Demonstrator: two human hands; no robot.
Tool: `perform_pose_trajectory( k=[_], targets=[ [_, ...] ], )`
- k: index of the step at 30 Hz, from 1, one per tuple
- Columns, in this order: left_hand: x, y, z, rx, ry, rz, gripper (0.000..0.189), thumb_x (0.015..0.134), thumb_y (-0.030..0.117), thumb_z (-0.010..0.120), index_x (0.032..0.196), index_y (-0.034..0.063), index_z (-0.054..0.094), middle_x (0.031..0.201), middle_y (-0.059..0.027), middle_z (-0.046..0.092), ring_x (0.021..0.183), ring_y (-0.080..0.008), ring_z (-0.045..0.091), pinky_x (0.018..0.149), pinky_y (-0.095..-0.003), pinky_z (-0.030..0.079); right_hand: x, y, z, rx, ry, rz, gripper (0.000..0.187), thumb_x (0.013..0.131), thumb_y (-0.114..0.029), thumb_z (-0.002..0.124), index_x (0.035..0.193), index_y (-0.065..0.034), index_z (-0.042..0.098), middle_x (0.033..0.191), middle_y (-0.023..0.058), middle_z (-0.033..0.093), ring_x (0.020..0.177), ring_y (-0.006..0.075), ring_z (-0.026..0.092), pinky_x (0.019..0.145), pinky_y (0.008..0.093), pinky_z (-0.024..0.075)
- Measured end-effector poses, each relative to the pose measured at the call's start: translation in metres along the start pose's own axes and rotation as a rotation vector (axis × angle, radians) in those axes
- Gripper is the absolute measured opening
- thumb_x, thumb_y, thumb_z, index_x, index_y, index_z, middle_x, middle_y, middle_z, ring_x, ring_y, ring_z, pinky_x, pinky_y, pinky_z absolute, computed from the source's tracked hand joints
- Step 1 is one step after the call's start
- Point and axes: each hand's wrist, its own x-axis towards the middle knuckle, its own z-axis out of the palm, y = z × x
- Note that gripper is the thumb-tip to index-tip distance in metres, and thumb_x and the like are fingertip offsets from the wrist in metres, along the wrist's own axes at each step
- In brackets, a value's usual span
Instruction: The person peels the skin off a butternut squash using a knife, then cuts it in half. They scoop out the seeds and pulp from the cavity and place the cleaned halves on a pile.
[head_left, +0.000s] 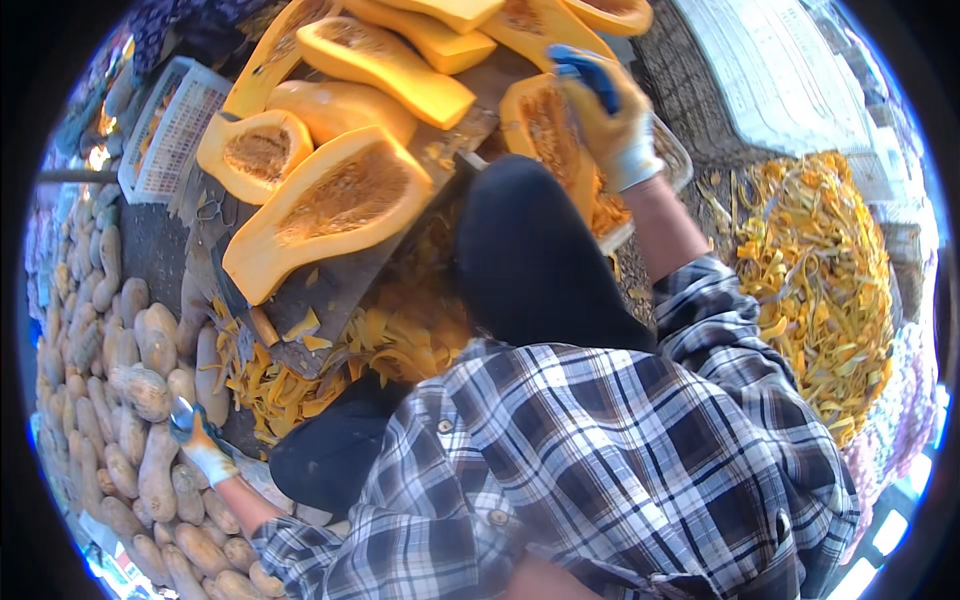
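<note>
My right hand (606, 112), in a stained white and blue work glove, is over a cut squash half (536, 120) with seedy pulp showing. Its fingers are curled, and whether they grip the squash cannot be made out. Low at the left, my left hand (202, 448), gloved as well, holds a small shiny metal tool (181, 414) beside whole tan squashes (157, 472). Before me, a large squash half (330, 214) lies cut side up on a wooden board (360, 281). A smaller cut piece (259, 154) and a longer half (382, 67) lie behind it.
Orange peelings (300, 397) cover the ground beneath the board. A big heap of peelings (817, 300) is at the right, near white plastic crates (780, 67). A white plastic basket (176, 127) stands at the far left. A pale container rim (679, 154) shows beside my right wrist.
</note>
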Motion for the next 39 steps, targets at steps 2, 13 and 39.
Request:
perform_pose_trajectory(
  k=[2, 13, 39],
  targets=[
    [-0.006, -0.027, -0.060, 0.077, 0.058, -0.006, 0.038, 0.089, 0.022, 0.074, 0.122, 0.0086, 0.062, 0.098, -0.0045, 0.068, 0.071, -0.0173, 0.062, 0.058, -0.0315, 0.050, -0.031, 0.074, -0.078, 0.070, 0.158, 0.370, 0.021, 0.094, -0.022, 0.067, 0.105, -0.0053, 0.075, 0.091, 0.0055, 0.073, 0.077, 0.0172, 0.066, 0.071, 0.0310, 0.0520],
    [-0.089, 0.214, 0.078, -0.087, -0.219, 0.231, 0.043, 0.100, 0.043, 0.054, 0.130, 0.0144, 0.062, 0.099, -0.0018, 0.069, 0.062, -0.0076, 0.052, 0.053, -0.0217, 0.039, -0.211, 0.188, -0.119, -0.063, -0.024, 1.246, 0.081, 0.096, -0.061, 0.046, 0.141, 0.0065, 0.043, 0.136, 0.0283, 0.054, 0.121, 0.0391, 0.056, 0.102, 0.0441, 0.0443],
    [-0.025, 0.245, 0.283, -0.435, -0.649, 0.235, 0.009, 0.092, 0.016, 0.059, 0.099, 0.0121, 0.054, 0.072, -0.0027, 0.061, 0.051, -0.0077, 0.051, 0.040, -0.0226, 0.037, -0.025, -0.005, -0.001, -0.030, -0.938, -0.322, 0.039, 0.098, -0.023, 0.064, 0.134, -0.0090, 0.061, 0.124, 0.0099, 0.067, 0.112, 0.0274, 0.065, 0.098, 0.0354, 0.0489]
  ],
)
